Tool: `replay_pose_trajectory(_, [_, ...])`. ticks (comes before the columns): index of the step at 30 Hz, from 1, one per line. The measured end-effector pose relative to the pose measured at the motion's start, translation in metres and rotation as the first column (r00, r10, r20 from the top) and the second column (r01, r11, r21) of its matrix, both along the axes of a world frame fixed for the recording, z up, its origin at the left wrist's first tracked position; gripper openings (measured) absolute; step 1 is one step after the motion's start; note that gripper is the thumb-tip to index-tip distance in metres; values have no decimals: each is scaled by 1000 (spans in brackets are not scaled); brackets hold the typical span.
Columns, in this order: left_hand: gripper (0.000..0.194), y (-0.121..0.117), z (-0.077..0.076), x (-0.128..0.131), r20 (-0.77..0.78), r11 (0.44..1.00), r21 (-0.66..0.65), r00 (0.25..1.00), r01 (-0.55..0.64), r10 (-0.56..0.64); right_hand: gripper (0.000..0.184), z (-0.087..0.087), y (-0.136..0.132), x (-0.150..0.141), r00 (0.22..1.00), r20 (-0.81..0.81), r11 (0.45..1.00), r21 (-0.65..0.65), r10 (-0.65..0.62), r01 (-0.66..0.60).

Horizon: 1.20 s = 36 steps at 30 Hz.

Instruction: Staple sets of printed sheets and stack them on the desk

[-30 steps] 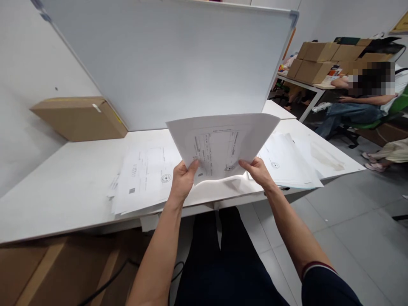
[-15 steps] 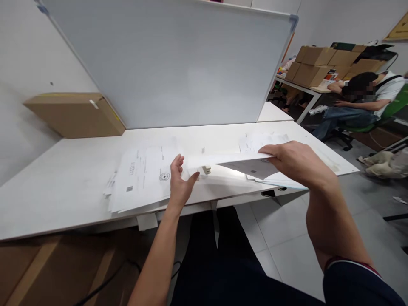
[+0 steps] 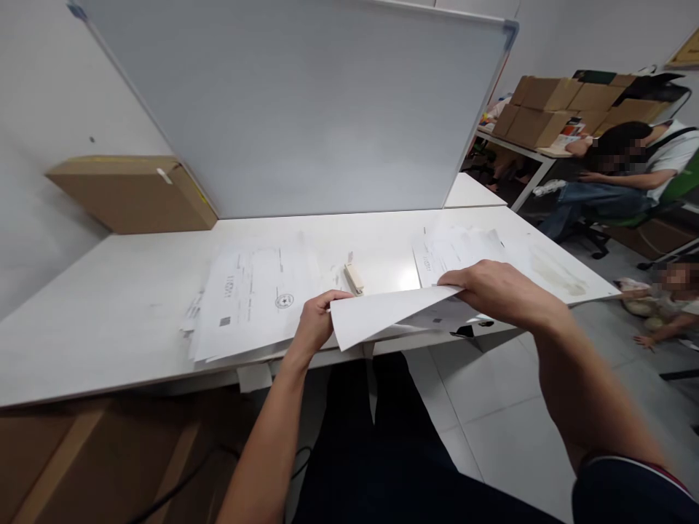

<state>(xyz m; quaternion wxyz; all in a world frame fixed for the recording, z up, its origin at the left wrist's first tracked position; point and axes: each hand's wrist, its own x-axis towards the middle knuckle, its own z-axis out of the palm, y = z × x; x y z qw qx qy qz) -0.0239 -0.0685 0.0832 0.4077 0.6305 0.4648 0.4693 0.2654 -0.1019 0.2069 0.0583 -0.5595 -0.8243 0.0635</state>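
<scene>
A white sheet of paper is held up over the table's front edge, its blank side mostly showing; whether it is one sheet or more I cannot tell. My left hand pinches its left end, and my right hand grips the right end. Just behind the paper lies a small cream stapler. To the left is a stack of printed papers with a round stamp on the top one. Other printed papers lie on the right, partly hidden by my right hand.
The white table carries a whiteboard standing at its back. A cardboard box leans by the wall on the left. At the right, a seated person is near stacked boxes, and another person is low by the floor.
My left hand has gone from spread fingers beside the paper to pinching its left end. The paper has tilted, showing more of its blank side, and the stapler is more visible.
</scene>
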Motion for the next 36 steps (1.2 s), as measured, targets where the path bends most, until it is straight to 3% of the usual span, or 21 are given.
replay_pose_trajectory(4, [19, 2, 9, -2, 123, 999, -15, 991, -42, 44, 20, 5, -4, 31, 965, -253, 976, -216, -67, 11])
replay_pose_trajectory(6, [24, 4, 4, -1, 170, 998, -43, 984, -50, 56, 24, -9, -5, 44, 903, -378, 907, -421, -203, 28])
replay_pose_trajectory(8, [28, 5, -6, 3, 159, 995, -78, 985, -62, 74, 28, -37, -8, 53, 813, -434, 781, -624, -387, 38])
replay_pose_trajectory(10, [31, 5, -16, 11, 42, 992, -69, 993, -108, 111, 33, -74, -14, 58, 723, -421, 655, -754, -547, 57])
replay_pose_trajectory(13, [34, 8, -27, 21, -205, 983, 93, 964, -156, 172, 35, -126, -30, 58, 567, -459, 551, -835, -684, -11])
replay_pose_trajectory(16, [37, 14, -30, 27, -352, 944, 302, 904, -135, 242, 36, -155, -46, 55, 424, -489, 477, -867, -762, -143])
replay_pose_trajectory(19, [40, 22, -29, 28, -458, 918, 384, 843, -98, 282, 35, -161, -53, 52, 370, -480, 467, -874, -795, -133])
replay_pose_trajectory(25, [49, 30, -30, 28, -613, 910, 415, 741, 6, 275, 34, -153, -45, 50, 351, -474, 453, -880, -808, -145])
replay_pose_trajectory(36, [51, 40, -45, 27, -678, 915, 400, 690, 58, 252, 35, -150, -29, 47, 415, -472, 471, -875, -778, -114])
